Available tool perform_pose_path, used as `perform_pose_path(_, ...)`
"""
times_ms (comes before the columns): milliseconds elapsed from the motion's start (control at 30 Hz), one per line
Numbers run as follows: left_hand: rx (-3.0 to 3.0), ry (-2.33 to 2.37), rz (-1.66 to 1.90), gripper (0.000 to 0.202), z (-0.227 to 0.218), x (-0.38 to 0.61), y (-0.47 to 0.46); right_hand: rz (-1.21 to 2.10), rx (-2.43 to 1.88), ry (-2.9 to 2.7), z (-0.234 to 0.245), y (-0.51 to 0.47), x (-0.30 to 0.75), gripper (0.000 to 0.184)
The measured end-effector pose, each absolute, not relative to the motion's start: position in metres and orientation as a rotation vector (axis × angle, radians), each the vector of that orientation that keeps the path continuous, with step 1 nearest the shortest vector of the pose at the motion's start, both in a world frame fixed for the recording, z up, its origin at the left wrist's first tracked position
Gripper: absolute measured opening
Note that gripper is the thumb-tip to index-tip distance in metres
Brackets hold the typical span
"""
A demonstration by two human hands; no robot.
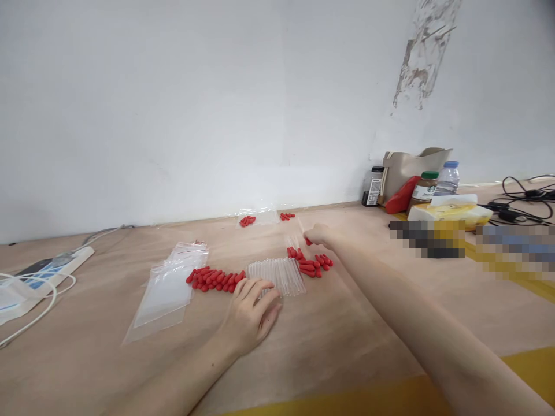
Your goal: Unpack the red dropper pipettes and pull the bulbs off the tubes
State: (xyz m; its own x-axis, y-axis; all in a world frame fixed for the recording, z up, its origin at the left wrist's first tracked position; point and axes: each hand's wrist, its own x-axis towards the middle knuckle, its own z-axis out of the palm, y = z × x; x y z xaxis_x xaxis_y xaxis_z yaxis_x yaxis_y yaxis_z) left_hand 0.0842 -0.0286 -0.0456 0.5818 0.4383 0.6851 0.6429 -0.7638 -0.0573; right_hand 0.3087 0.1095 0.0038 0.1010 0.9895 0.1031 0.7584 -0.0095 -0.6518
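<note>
My right hand (319, 236) reaches forward, closed around the red bulb of a dropper (308, 241); its clear tube seems to point toward the wall. Below it lie several assembled droppers (295, 253) and a loose cluster of red rubber bulbs (318, 264). Near the middle my left hand (254, 312) rests with its fingers bent and apart, holding nothing visible. Its fingertips are beside a row of clear thin tubes (277, 276) and the right end of a larger pile of red rubber bulbs (214, 279).
Clear zip bags (165, 292) lie stacked at left. Near the wall is a bag with red bulbs on it (260, 217), beside another small red group (287, 216). A power strip (47, 277) lies far left; bottles (373, 188), a tissue pack (451, 212) and black cables (520, 202) are right.
</note>
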Motion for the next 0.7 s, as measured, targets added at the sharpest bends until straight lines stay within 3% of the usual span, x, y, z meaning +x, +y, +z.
perform_pose_path(133, -2.44, -0.899, -1.083, 0.027, -0.046, 0.083, -0.026, 0.33, -1.576, -1.754, 0.0, 0.061, 0.318, 0.02)
perform_pose_path(200, -2.355, -0.901, -1.148, 0.035, -0.045, 0.084, -0.025, -0.029, -1.215, -1.909, -0.013, 0.029, 0.323, 0.019)
perform_pose_path(300, -2.262, -0.898, -1.144, 0.041, -0.042, 0.087, -0.026, -0.29, -0.989, -2.095, -0.035, -0.011, 0.327, 0.016)
perform_pose_path(600, -2.44, -0.78, -0.943, 0.012, -0.043, 0.094, -0.03, -0.46, -0.751, -2.165, -0.051, -0.03, 0.314, 0.011)
perform_pose_path(700, -2.453, -0.769, -0.943, 0.015, -0.04, 0.094, -0.033, -0.478, -0.765, -2.181, -0.051, -0.032, 0.313, 0.011)
